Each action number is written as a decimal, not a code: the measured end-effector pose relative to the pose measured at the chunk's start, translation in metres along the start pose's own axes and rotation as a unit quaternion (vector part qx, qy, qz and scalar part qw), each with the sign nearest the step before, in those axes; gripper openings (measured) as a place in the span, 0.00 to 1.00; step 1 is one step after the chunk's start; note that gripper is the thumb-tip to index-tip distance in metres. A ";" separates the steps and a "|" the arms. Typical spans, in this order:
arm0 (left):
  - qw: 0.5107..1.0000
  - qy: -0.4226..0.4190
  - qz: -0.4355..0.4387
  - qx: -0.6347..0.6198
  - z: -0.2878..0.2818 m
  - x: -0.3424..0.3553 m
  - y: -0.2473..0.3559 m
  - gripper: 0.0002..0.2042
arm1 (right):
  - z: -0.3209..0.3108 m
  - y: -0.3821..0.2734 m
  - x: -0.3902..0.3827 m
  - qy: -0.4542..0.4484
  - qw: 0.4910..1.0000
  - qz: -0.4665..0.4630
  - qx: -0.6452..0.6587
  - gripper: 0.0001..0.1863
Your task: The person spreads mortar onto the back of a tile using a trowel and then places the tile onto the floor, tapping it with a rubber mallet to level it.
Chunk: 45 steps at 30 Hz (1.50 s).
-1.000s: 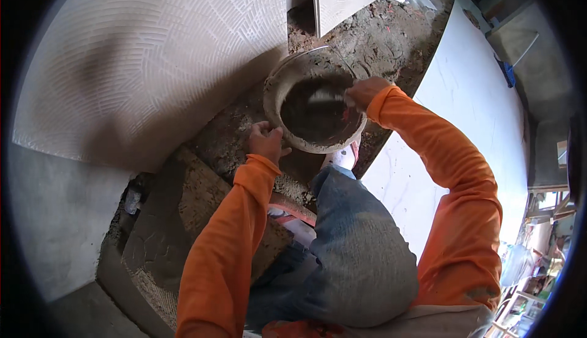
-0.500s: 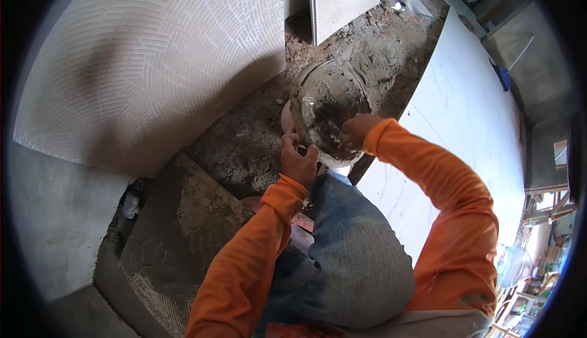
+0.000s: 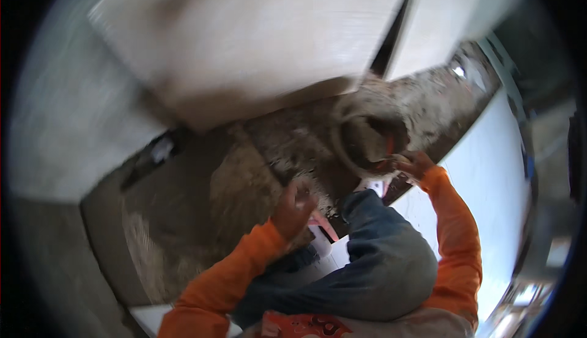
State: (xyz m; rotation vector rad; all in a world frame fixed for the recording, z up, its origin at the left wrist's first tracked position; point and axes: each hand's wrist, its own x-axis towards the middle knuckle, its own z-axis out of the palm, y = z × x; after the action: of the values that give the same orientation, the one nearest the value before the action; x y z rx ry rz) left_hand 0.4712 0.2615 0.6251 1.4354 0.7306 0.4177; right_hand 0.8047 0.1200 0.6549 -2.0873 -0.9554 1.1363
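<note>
A round bucket (image 3: 339,139), caked with grey mortar, stands on the rough ground ahead of my knee. Grey mortar (image 3: 365,140) shows inside it, beside a thin orange-red streak I cannot identify. My right hand (image 3: 413,167) is at the bucket's near right rim, its fingers closed there; blur hides the exact grip. My left hand (image 3: 295,209) hangs apart from the bucket, over the edge of the mortar-covered floor patch (image 3: 189,209). Motion smears its fingers, and nothing can be made out in them.
Large pale tiles (image 3: 257,44) lean upright along the far side. Smooth white tiles (image 3: 489,173) cover the floor on the right. Loose rubble (image 3: 440,102) lies beyond the bucket, with a crumpled clear plastic piece (image 3: 468,74). My bent knee (image 3: 391,246) is close to the bucket.
My left hand has let go of the bucket's rim and drawn back toward me. My right hand has come from inside the bucket to its rim. The whole view has turned and shifted.
</note>
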 end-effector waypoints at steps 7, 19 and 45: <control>0.986 0.141 -0.086 0.014 -0.088 -0.258 -0.026 0.08 | -0.001 -0.092 -0.033 0.029 0.993 0.085 -0.071 0.21; 0.660 0.653 -0.052 0.368 -0.145 -0.336 -0.188 0.15 | 0.270 -0.246 0.005 -0.308 0.847 -0.270 -0.339 0.20; 0.525 0.735 -0.017 0.428 -0.237 -0.378 -0.146 0.23 | 0.358 -0.238 0.014 -0.135 0.726 -0.524 -0.424 0.20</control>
State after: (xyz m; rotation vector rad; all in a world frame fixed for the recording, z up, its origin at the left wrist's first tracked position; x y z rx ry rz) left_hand 0.0151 0.1685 0.5637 1.6825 2.6417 1.4523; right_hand 0.4236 0.3205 0.6572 -1.3510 -2.7020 0.3438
